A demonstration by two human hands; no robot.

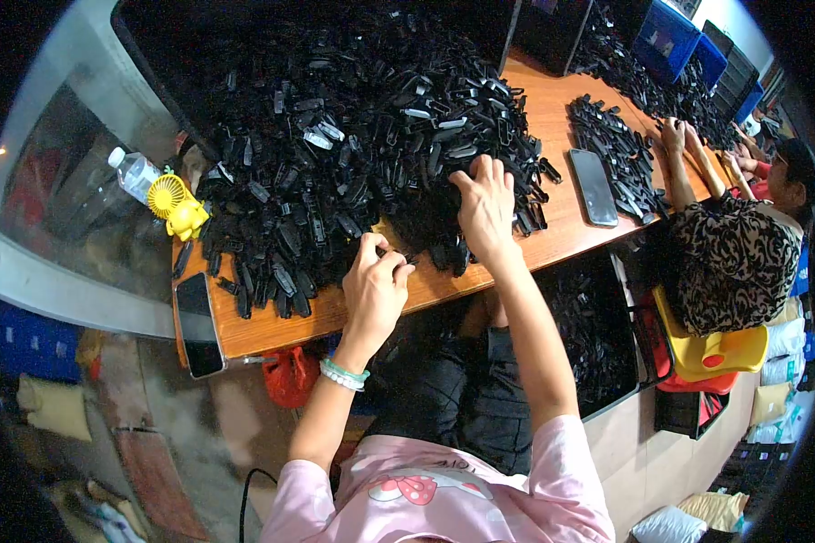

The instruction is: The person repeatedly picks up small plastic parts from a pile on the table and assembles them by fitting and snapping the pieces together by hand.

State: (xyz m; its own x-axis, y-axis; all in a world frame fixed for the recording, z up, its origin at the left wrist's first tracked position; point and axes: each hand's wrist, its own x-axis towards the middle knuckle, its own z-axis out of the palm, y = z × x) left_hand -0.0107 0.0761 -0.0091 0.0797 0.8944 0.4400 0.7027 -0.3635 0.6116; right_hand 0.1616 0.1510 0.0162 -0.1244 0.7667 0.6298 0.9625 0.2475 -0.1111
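A large heap of small black plastic parts [308,181] covers much of the wooden table [254,330]. My left hand [376,285], with bracelets at the wrist, is at the front edge of the heap, its fingers pinched on a small black part [406,265]. To its right and farther in, my right hand [486,204] reaches onto the heap with its fingers bent downward. The fingertips touch the black parts, and whether they hold one is hidden.
A yellow fan [179,208] and a bottle [136,174] stand at the left. Phones lie at the left corner [199,326] and right [593,187]. Another person [738,262] works at the right, near blue bins [667,41]. A black bin [598,362] is below the table.
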